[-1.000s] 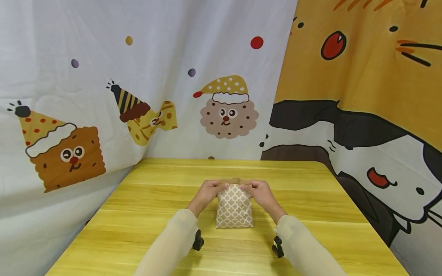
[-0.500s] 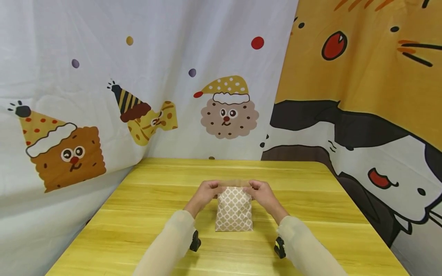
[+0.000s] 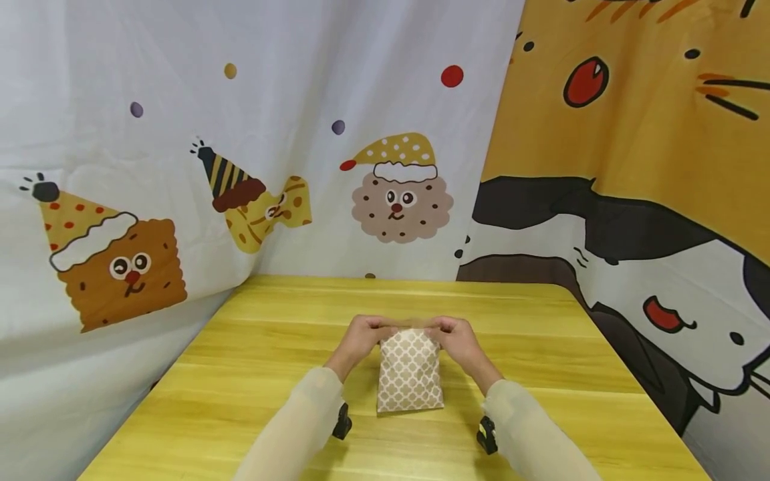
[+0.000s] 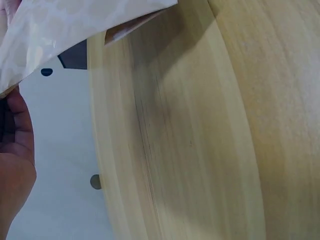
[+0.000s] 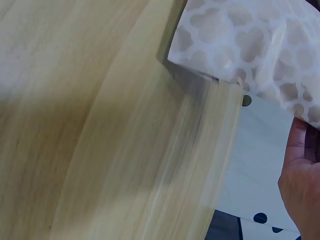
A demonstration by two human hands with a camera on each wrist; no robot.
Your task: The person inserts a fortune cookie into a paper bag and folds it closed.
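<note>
A tan paper bag [image 3: 410, 374] with a white lattice pattern is held by its top edge over the table, its lower end toward the person. My left hand [image 3: 363, 337] pinches the top left corner, and my right hand [image 3: 458, 339] pinches the top right corner. In the left wrist view the bag [image 4: 65, 30] crosses the upper left, above the left hand [image 4: 15, 145]. The right wrist view shows the bag [image 5: 250, 45] at the upper right, with the right hand [image 5: 305, 175] below it. Fingers behind the bag's top are hidden.
The wood-grain table [image 3: 289, 381] spreads around the bag. Behind it hangs a white cloth [image 3: 301, 67] with cartoon figures, and an orange, black and white printed cloth [image 3: 601, 147] hangs on the right. A small black device is strapped at each wrist.
The bag's lower edge has come slightly nearer the person and tilted a little. The tan strip at its top now looks narrower. Both hands keep their hold on the corners.
</note>
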